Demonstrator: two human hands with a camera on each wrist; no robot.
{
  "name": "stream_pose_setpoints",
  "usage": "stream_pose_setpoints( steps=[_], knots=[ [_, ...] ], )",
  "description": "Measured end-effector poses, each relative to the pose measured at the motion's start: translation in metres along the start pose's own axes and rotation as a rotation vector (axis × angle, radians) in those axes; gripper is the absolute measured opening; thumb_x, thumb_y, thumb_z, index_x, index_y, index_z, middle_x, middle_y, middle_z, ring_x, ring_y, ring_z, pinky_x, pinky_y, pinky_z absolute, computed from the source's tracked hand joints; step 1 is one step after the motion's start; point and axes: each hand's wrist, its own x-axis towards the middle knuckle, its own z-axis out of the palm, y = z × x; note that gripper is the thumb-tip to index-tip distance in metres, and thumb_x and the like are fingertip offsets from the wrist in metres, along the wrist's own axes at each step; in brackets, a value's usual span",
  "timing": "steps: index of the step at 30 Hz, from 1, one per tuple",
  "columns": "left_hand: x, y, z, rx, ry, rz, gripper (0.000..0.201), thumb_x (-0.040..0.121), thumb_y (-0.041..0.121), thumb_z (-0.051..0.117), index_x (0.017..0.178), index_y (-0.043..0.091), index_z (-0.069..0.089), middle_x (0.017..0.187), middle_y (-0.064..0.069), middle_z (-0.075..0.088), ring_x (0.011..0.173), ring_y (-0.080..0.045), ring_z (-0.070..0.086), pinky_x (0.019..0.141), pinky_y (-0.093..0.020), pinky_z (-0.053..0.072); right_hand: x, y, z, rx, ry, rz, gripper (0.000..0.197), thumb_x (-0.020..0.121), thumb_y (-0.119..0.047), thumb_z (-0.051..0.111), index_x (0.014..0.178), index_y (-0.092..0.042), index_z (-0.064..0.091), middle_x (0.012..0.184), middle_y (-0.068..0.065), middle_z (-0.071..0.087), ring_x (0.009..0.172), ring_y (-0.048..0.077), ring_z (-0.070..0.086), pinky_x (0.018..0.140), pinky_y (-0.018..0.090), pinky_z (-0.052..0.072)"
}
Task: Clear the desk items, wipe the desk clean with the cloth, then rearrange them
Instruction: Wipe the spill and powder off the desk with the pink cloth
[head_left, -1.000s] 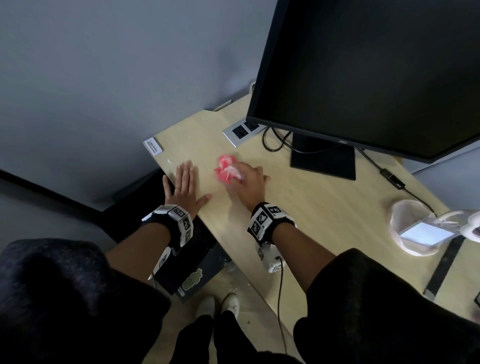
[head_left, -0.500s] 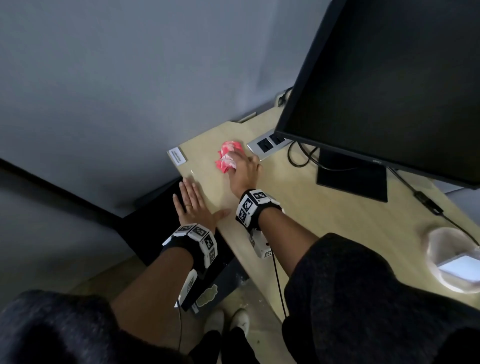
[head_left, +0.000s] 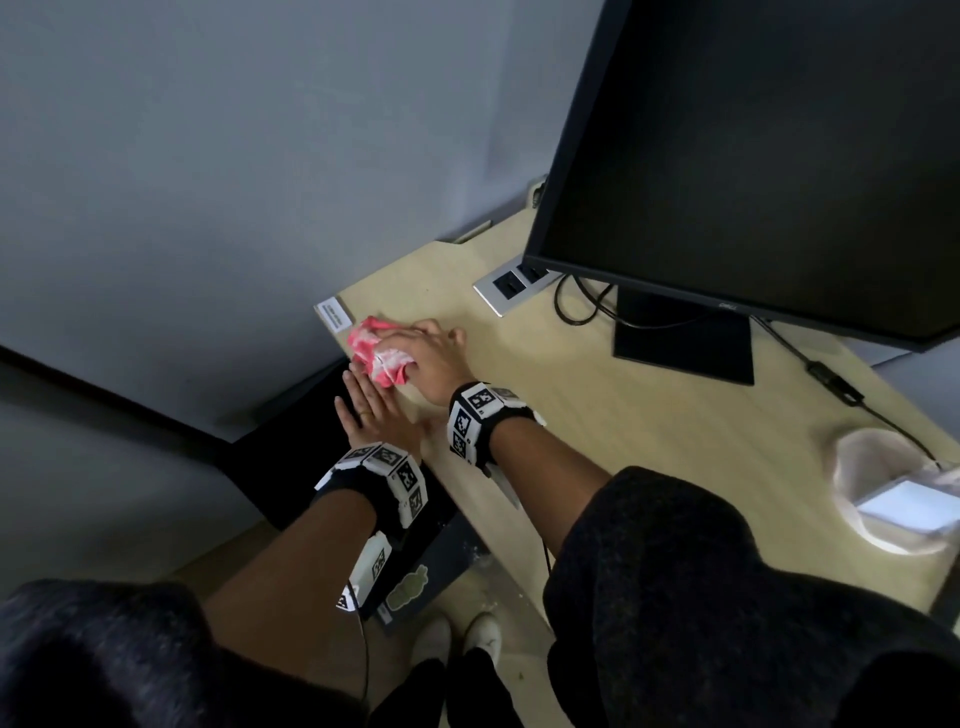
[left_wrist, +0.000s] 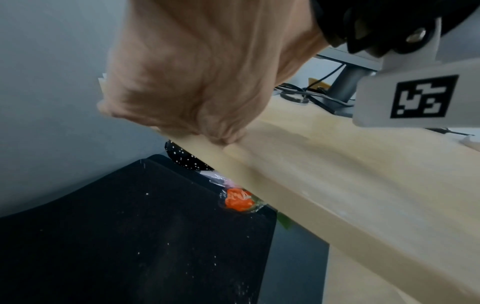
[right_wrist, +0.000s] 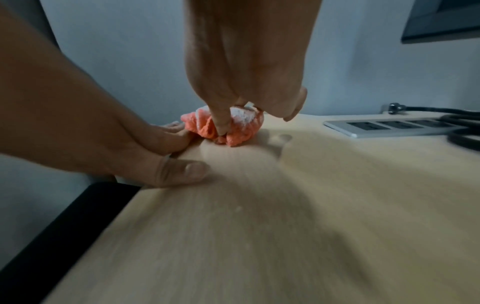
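Right hand (head_left: 434, 358) clutching cloth (head_left: 376, 353), left hand (head_left: 371, 408) flat on desk (head_left: 649, 431) edge, wrist view shows orange scrap (left_wrist: 237, 200) beneath

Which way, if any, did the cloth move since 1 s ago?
Yes. The cloth, held in the right hand, went left: away from the outlet plate, up to the white label at the desk edge.

The right hand (head_left: 434, 358) grips a crumpled pink and white cloth (head_left: 376, 351) and presses it on the far left corner of the pale wooden desk (head_left: 649, 431). The left hand (head_left: 371, 405) lies flat with straight fingers on the desk's left edge, just near of the cloth. A white label (head_left: 332, 314) sits at that corner. To the right stand a dark monitor (head_left: 753, 156) and a silver socket panel (head_left: 511, 286).
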Motion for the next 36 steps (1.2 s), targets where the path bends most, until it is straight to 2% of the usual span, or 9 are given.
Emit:
stream_pose_setpoints(
  steps=[3, 6, 9, 13, 16, 18, 20, 30, 36],
  knots=[
    [-0.016, 0.0, -0.003, -0.054, -0.031, -0.006, 0.11, 0.076, 0.077, 0.014, 0.146, -0.005, -0.011, 0.155, -0.023, -0.011, 0.145, -0.034, -0.008, 0.118, -0.045, -0.003, -0.019, 0.007, 0.002, 0.014, 0.018, 0.015, 0.044, 0.083, -0.014, 0.059, 0.121, -0.037, 0.059, 0.133, -0.012, 0.055, 0.12, 0.017, 0.04, 0.092, 0.038, 0.021],
    [-0.027, -0.02, 0.001, 0.025, -0.008, 0.156, 0.126, 0.064, 0.085, -0.013, 0.145, -0.007, 0.017, 0.154, -0.025, 0.017, 0.143, -0.035, 0.019, 0.115, -0.045, 0.012, -0.043, 0.015, 0.0, 0.017, 0.022, 0.021, 0.038, 0.082, -0.02, 0.061, 0.116, -0.037, 0.062, 0.133, -0.015, 0.054, 0.119, 0.016, 0.041, 0.086, 0.036, 0.019],
    [-0.026, -0.038, -0.006, 0.101, -0.091, 0.343, 0.116, 0.076, 0.081, -0.007, 0.139, -0.007, 0.035, 0.145, -0.023, 0.039, 0.132, -0.035, 0.042, 0.104, -0.053, 0.036, -0.069, 0.017, -0.006, 0.016, -0.011, 0.044, 0.039, 0.081, -0.018, 0.06, 0.116, -0.037, 0.062, 0.133, -0.014, 0.055, 0.121, 0.018, 0.04, 0.09, 0.04, 0.023],
    [-0.03, -0.038, -0.018, 0.165, -0.133, 0.452, 0.112, 0.08, 0.078, -0.008, 0.133, -0.005, 0.045, 0.137, -0.022, 0.049, 0.122, -0.035, 0.054, 0.091, -0.055, 0.047, -0.103, 0.02, -0.01, 0.008, -0.039, 0.101, 0.045, 0.078, -0.014, 0.056, 0.115, -0.04, 0.062, 0.135, -0.015, 0.053, 0.121, 0.018, 0.04, 0.09, 0.043, 0.025],
    [-0.038, -0.021, -0.039, 0.229, -0.192, 0.472, 0.13, 0.06, 0.086, -0.021, 0.147, -0.001, 0.021, 0.156, -0.018, 0.017, 0.142, -0.031, 0.025, 0.112, -0.05, 0.025, -0.134, 0.022, -0.01, -0.009, -0.022, 0.142, 0.051, 0.076, -0.006, 0.058, 0.115, -0.038, 0.062, 0.137, -0.016, 0.051, 0.12, 0.019, 0.041, 0.088, 0.041, 0.024],
    [-0.042, -0.011, -0.044, 0.284, -0.266, 0.507, 0.105, 0.076, 0.081, 0.003, 0.151, 0.008, 0.002, 0.159, -0.009, -0.004, 0.147, -0.025, 0.003, 0.118, -0.047, 0.01, -0.159, 0.021, -0.01, 0.014, 0.005, 0.177, 0.048, 0.075, -0.003, 0.059, 0.111, -0.035, 0.064, 0.135, -0.015, 0.053, 0.118, 0.02, 0.041, 0.086, 0.04, 0.023],
    [-0.047, -0.002, -0.045, 0.343, -0.312, 0.546, 0.084, 0.09, 0.065, 0.027, 0.151, 0.012, 0.003, 0.159, -0.005, -0.005, 0.147, -0.024, 0.001, 0.118, -0.046, 0.01, -0.186, 0.022, -0.008, 0.034, 0.022, 0.203, 0.045, 0.077, -0.002, 0.058, 0.108, -0.034, 0.065, 0.134, -0.013, 0.054, 0.119, 0.021, 0.041, 0.087, 0.039, 0.022],
    [-0.073, 0.041, -0.042, 0.458, -0.404, 0.762, 0.073, 0.095, 0.051, 0.038, 0.15, 0.03, -0.004, 0.157, 0.004, -0.02, 0.147, -0.024, -0.008, 0.117, -0.05, 0.008, -0.323, 0.044, -0.007, 0.003, 0.026, 0.399, 0.036, 0.082, -0.022, 0.064, 0.115, -0.034, 0.06, 0.131, -0.014, 0.054, 0.114, 0.018, 0.038, 0.08, 0.035, 0.02],
    [-0.096, 0.063, -0.032, 0.48, -0.464, 0.871, 0.069, 0.094, 0.047, 0.042, 0.148, 0.043, -0.001, 0.156, 0.008, -0.022, 0.147, -0.025, -0.008, 0.115, -0.055, 0.011, -0.34, 0.044, -0.021, 0.095, 0.367, 0.637, 0.039, 0.082, -0.021, 0.062, 0.119, -0.033, 0.057, 0.126, -0.013, 0.056, 0.1, 0.016, 0.034, 0.073, 0.032, 0.017]
  ],
)
